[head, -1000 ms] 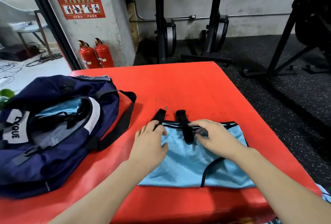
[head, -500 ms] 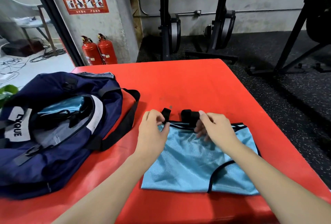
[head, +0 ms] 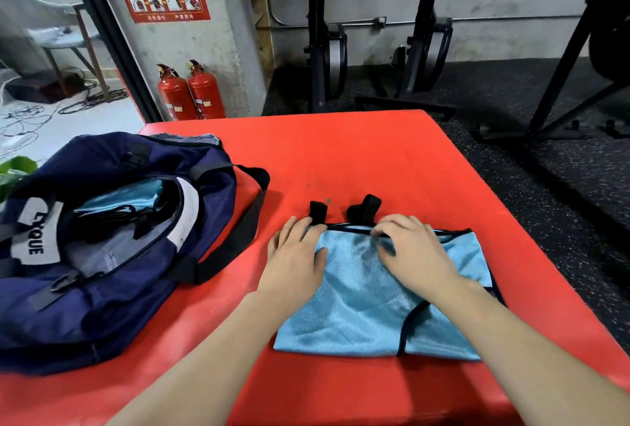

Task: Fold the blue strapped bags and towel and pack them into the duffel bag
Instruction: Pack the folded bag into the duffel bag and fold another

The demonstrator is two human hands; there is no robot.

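Since the earlier frame both hands have dropped flat onto the blue bag [head: 368, 303], letting go of its straps [head: 363, 209]. Left hand [head: 295, 255] and right hand [head: 414, 252] lie open, pressing its far edge on the bench [head: 375, 153]. Tuck straps inward before folding. Duffel bag [head: 102, 248] lies open, left.

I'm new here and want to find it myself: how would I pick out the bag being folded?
Start at the red table. The navy duffel bag sits on its left; beside it lies the light blue bag, flat under both hands. Black trim and two short black straps at its far edge mark it.
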